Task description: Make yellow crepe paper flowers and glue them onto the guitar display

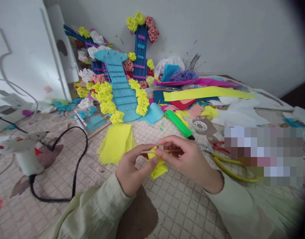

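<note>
Between both hands is a piece of yellow crepe paper (159, 170), partly folded and hanging down toward the table. My left hand (135, 167) pinches its left side between thumb and fingers. In my right hand (186, 157) is a thin wooden stick (145, 152), lying level across the top of the paper; the right thumb presses on paper and stick together. Just left of my left hand lies a stack of yellow paper sheets (116, 142). Behind the hands stands a light-blue guitar-neck shape (121, 86) with strings, edged by yellow paper flowers (102, 96).
A white glue gun (23, 152) with a looped black cable sits at left. The green utility knife (178, 122) lies beyond my right hand, and yellow-handled pliers (234, 169) are beside my right wrist. Coloured paper strips (207, 93) pile up along the wall.
</note>
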`<state>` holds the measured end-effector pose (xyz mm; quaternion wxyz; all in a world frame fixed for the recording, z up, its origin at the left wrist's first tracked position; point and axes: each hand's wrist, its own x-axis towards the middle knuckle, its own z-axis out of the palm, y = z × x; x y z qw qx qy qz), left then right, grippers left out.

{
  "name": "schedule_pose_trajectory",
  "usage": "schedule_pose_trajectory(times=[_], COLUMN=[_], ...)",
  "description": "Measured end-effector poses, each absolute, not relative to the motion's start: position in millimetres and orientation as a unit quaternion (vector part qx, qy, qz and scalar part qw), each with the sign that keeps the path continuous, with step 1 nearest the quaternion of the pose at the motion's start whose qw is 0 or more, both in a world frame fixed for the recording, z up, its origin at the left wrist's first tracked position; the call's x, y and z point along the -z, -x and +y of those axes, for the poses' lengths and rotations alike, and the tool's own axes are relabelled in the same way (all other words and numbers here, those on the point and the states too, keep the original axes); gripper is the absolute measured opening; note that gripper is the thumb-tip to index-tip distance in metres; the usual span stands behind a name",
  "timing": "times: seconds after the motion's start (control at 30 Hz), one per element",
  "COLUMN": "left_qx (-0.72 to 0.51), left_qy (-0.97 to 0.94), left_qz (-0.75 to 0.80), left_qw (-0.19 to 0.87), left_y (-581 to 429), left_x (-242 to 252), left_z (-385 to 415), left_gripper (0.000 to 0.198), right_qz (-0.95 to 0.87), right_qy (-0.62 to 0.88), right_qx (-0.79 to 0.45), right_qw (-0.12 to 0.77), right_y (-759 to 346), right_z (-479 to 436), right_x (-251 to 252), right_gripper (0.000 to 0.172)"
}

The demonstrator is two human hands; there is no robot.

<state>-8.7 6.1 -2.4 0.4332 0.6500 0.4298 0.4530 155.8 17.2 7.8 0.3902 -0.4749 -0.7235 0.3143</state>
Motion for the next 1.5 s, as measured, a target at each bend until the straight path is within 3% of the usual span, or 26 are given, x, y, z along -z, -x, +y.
schedule_pose_trajectory(times=[0.1,0.3,0.53,0.9,1.27,1.5], left_qx=[-0.434,-0.423,-0.434,-0.45,-0.461,-0.442], left_qy=[-0.582,-0.578,-0.576,-0.611,-0.597,-0.55], left_qz=[0.486,0.485,0.504,0.473,0.484,0.503], left_qw=[0.487,0.501,0.475,0.448,0.443,0.499], left_y=[8,9,7,10,9,9], left_x=[4,3,4,4,5,1], left_z=[8,10,9,11,11,10], left_gripper=[0.028,0.016,0.02,0.009,0.013,0.014], right_qz=[-0.733,-0.734,-0.733,-0.758,-0.772,-0.779], right_qy=[0.486,0.49,0.489,0.447,0.439,0.441], right_qx=[-0.258,-0.221,-0.222,-0.285,-0.255,-0.273], right_qw=[0.401,0.415,0.418,0.381,0.382,0.354], right_y=[-156,-154,-153,-154,-156,-157], right_z=[17,18,18,20,20,20], right_x=[-4,-2,-7,-9,-12,-12], right_gripper=[0.02,0.018,0.014,0.011,0.01,0.012])
